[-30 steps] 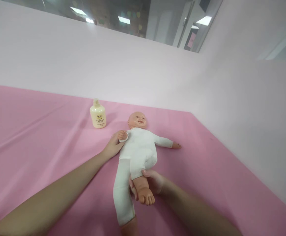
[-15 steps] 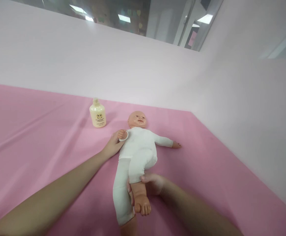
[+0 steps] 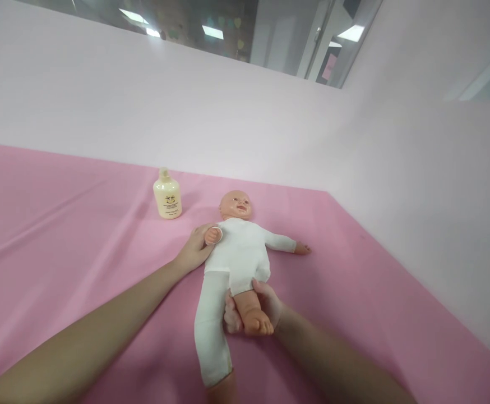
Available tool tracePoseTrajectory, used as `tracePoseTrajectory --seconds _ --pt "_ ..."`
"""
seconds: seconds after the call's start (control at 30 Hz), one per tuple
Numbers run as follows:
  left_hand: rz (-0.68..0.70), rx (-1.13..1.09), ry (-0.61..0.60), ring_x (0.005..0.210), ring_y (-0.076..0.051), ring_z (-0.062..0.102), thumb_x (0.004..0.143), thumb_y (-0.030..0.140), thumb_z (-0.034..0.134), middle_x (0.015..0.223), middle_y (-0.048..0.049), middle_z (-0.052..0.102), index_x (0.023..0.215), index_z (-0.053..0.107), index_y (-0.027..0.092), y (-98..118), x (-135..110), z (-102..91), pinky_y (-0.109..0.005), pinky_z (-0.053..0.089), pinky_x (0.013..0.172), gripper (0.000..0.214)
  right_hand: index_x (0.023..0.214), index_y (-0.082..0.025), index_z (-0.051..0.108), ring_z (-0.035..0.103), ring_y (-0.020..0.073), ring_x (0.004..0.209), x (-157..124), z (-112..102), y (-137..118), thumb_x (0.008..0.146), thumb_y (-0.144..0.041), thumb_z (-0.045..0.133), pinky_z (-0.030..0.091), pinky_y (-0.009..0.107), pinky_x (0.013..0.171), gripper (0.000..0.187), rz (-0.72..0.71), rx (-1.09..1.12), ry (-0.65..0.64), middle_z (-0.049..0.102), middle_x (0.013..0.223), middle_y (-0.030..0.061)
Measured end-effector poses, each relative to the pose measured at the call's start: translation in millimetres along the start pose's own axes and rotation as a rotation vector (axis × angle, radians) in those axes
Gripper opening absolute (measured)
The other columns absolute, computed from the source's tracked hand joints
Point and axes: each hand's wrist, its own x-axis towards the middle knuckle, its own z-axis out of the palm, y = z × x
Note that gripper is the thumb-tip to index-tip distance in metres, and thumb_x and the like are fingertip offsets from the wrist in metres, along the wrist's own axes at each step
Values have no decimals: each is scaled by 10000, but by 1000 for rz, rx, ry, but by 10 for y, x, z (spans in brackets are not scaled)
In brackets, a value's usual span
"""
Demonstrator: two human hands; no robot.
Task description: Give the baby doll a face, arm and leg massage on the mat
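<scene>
A baby doll point(image 3: 236, 252) in a white suit lies on its back on the pink cloth point(image 3: 60, 235), head away from me. My left hand point(image 3: 194, 249) is closed around the doll's arm near the shoulder on the left side. My right hand point(image 3: 262, 308) grips the doll's bare leg point(image 3: 249, 311), fingers wrapped round the calf, foot pointing toward me. The doll's other arm stretches out to the right, and its other leg, covered in white, runs toward the bottom edge.
A cream-coloured lotion bottle point(image 3: 167, 194) stands upright on the cloth behind and left of the doll's head. Pale pink walls point(image 3: 417, 185) close the surface at the back and right. Windows show above the back wall.
My right hand has pushed the doll's bare leg up toward its body, bending it more. My left hand stays on the doll's arm, which has turned slightly.
</scene>
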Motion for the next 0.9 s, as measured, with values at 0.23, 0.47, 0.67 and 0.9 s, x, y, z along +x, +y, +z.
tracePoseTrajectory --seconds 0.23,0.47,0.67,0.9 --pt "-6 -4 20 948 -236 599 818 254 524 1022 -65 664 1080 597 197 -24 -25 2 -386 458 908 277 849 -185 552 449 141 544 18 14 -4 655 -891 353 342 288 605 759 -31 9 -23 550 570 9" --pt "-7 -33 4 939 -236 601 834 261 520 1003 -68 668 1047 609 184 28 3 -11 -390 468 902 244 836 -174 559 483 127 558 13 3 -12 648 -877 410 388 283 625 743 -4 -18 16 590 614 13" --pt "-6 -6 17 968 -239 599 859 291 520 984 -66 662 996 611 191 -19 -5 4 -390 466 911 192 909 -113 571 518 131 571 -4 -19 -8 680 -817 464 379 272 586 748 19 -50 -16 622 667 57" --pt "-24 -28 11 991 -239 590 875 321 518 978 -71 650 1021 602 192 -62 -5 12 -412 456 947 211 901 -110 556 543 141 568 -6 -39 6 733 -819 371 395 291 613 751 28 -60 -10 633 655 72"
